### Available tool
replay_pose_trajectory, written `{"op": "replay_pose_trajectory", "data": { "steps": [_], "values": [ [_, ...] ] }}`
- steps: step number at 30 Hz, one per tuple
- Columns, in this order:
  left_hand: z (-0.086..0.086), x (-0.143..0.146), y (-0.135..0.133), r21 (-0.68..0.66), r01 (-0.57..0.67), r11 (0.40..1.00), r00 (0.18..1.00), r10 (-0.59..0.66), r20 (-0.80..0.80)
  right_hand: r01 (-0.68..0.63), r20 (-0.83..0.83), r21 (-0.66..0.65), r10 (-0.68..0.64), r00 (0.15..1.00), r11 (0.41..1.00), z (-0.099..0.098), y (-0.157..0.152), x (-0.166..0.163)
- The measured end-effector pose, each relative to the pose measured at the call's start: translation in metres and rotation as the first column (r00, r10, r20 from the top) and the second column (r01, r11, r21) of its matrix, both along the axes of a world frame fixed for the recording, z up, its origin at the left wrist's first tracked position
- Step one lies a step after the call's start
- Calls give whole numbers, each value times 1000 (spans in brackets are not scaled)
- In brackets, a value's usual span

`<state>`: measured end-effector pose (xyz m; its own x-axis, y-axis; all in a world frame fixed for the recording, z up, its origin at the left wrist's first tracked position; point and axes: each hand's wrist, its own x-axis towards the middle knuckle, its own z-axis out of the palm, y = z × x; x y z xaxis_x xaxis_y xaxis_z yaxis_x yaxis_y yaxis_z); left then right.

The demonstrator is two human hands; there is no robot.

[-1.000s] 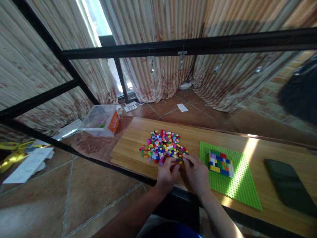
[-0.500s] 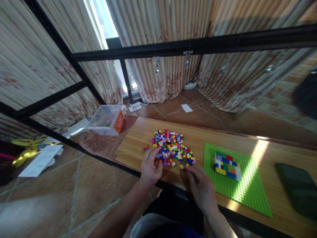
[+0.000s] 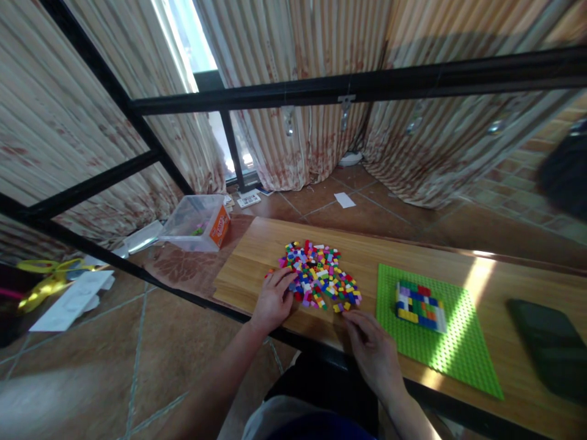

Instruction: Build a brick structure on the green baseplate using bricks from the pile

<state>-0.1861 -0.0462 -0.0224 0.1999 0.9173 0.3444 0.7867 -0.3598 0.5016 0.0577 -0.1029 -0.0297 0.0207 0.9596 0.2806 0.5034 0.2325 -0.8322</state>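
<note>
The left hand (image 3: 272,300) lies on the wooden tabletop (image 3: 247,269) with its fingers spread a little, and the fingertips (image 3: 288,278) touch the left edge of the pile of small colored bricks (image 3: 321,277). It does not clamp any brick that I can see. The right hand (image 3: 373,348) is near the front edge of the table, its fingers bent loosely toward the near right corner of the pile; if a brick is between the fingers, I cannot tell, because they are too small and blurred.

Just to the right of the right hand lies a green baseplate (image 3: 449,348), flat on the table, and on it stands a small block of joined bricks (image 3: 420,305) in yellow, blue, white, red and green. Further right there is a dark flat object (image 3: 548,351).

Beyond the left hand, to the far left, a clear plastic box (image 3: 195,223) with an orange label stands at the end of the table. A black metal frame (image 3: 348,85) crosses above everything, with striped curtains (image 3: 321,43) behind it.
</note>
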Motion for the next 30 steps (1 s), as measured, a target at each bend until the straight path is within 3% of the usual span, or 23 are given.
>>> {"op": "replay_pose_trajectory", "data": {
  "steps": [5, 10, 16, 21, 26, 30],
  "values": [
    [-2, 1, 3, 34, -23, 999, 997, 20, 77, 6, -5, 5, -6, 1000, 1000, 0, 1, 1],
    [14, 2, 6, -2, -95, 995, 959, 92, 267, 44, -21, -10, -45, 999, 999, 5, 4, 0],
    [35, 18, 14, -254, -84, 964, 784, 221, 581, 57, -57, 25, -55, 997, 998, 22, 17, -6],
    [40, 48, 9, -446, 102, 889, 637, 286, 716, 50, -92, 22, -47, 995, 999, 45, 33, -13],
    [47, 78, -5, -396, 223, 891, 716, 127, 687, -33, -205, -40, 24, 978, 999, 61, 44, -25],
    [49, 89, -9, -355, 255, 900, 759, 41, 650, -31, -326, -118, -9, 945, 993, 53, 49, -34]
  ]
}}
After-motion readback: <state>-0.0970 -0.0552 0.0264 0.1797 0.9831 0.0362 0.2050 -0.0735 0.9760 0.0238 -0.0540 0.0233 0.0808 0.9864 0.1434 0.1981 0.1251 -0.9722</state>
